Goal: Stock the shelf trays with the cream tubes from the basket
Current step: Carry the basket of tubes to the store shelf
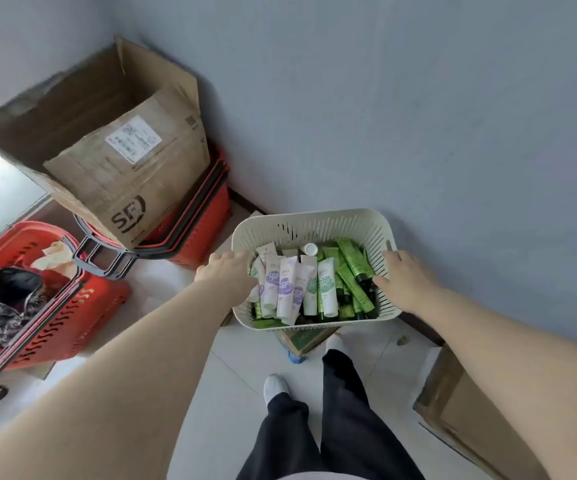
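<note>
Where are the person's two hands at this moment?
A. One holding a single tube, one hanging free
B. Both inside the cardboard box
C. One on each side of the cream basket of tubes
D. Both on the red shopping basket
C: the left hand is at the left rim and the right hand at the right rim of the cream basket of tubes.

Open cardboard box (120, 168) atop stacked red baskets (207, 216), far left of hands. Red basket (72, 306) holding dark bag (6, 289), lower left. Flat carton (470, 410) below right hand.
</note>
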`<action>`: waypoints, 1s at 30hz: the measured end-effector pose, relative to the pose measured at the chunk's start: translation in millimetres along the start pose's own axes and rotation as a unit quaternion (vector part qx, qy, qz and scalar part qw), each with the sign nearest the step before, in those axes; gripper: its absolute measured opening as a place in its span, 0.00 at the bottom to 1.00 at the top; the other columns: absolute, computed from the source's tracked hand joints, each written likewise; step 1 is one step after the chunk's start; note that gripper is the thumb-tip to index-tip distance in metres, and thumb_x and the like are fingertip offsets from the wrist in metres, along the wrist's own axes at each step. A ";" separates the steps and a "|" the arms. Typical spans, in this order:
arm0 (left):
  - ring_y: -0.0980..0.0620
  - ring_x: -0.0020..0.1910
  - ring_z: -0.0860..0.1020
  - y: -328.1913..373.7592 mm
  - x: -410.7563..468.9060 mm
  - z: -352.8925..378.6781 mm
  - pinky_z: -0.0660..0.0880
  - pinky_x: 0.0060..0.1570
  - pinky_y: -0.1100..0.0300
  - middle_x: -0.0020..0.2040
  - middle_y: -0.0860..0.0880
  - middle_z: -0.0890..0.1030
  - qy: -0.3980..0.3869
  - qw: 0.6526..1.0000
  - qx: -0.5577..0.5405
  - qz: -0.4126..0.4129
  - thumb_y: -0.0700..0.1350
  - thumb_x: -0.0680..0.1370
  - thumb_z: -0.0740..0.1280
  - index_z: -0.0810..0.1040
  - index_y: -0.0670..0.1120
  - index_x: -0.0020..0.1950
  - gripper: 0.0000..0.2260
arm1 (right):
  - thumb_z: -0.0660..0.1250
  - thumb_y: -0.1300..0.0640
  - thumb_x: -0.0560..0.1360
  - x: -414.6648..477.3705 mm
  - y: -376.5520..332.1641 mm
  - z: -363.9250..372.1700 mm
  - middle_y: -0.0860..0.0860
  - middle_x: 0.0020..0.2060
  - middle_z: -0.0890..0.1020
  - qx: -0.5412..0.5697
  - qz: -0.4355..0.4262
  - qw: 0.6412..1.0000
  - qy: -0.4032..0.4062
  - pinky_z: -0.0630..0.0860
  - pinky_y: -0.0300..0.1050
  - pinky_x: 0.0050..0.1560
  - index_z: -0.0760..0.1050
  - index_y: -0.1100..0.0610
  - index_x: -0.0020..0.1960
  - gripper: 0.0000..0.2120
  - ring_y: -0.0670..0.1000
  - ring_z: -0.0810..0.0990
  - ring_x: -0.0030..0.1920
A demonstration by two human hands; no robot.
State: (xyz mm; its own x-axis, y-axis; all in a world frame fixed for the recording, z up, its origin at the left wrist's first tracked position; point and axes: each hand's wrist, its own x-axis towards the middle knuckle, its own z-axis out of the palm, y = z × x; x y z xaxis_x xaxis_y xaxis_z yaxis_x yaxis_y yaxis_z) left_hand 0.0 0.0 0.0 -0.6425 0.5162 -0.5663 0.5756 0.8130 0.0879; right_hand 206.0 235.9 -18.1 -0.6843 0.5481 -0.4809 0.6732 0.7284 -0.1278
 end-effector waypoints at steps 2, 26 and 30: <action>0.43 0.69 0.63 2.7 11.7 4.2 0.67 0.62 0.45 0.71 0.47 0.67 -0.009 1.000 -0.016 -0.016 0.54 0.79 0.61 0.58 0.53 0.75 0.26 | 0.58 0.45 0.79 16.0 4.0 4.0 0.56 0.70 0.65 0.002 0.007 1.000 -0.017 0.69 0.56 0.63 0.58 0.58 0.73 0.27 0.58 0.64 0.69; 0.42 0.60 0.75 -1.2 72.1 60.5 0.74 0.59 0.42 0.68 0.42 0.69 -0.008 0.881 -0.420 -0.217 0.42 0.75 0.69 0.47 0.55 0.78 0.40 | 0.67 0.56 0.75 78.7 24.3 50.0 0.61 0.70 0.61 0.295 0.095 0.951 0.006 0.69 0.56 0.64 0.41 0.53 0.77 0.41 0.60 0.71 0.64; 0.42 0.48 0.80 -2.8 68.5 62.4 0.78 0.51 0.41 0.59 0.41 0.76 -0.006 0.876 -0.429 -0.219 0.39 0.75 0.66 0.50 0.55 0.77 0.37 | 0.66 0.54 0.76 74.1 16.1 50.1 0.61 0.70 0.62 0.277 0.107 0.955 0.007 0.71 0.56 0.61 0.40 0.50 0.77 0.41 0.60 0.72 0.63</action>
State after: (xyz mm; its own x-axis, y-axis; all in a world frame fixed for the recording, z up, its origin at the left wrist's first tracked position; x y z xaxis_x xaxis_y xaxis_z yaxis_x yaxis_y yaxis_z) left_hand -14.0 16.3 -90.2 -0.6986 0.1043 -0.7079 -0.3216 0.8380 0.4408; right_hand 180.1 267.7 -99.2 -0.5153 0.6686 -0.5360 0.8404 0.2716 -0.4691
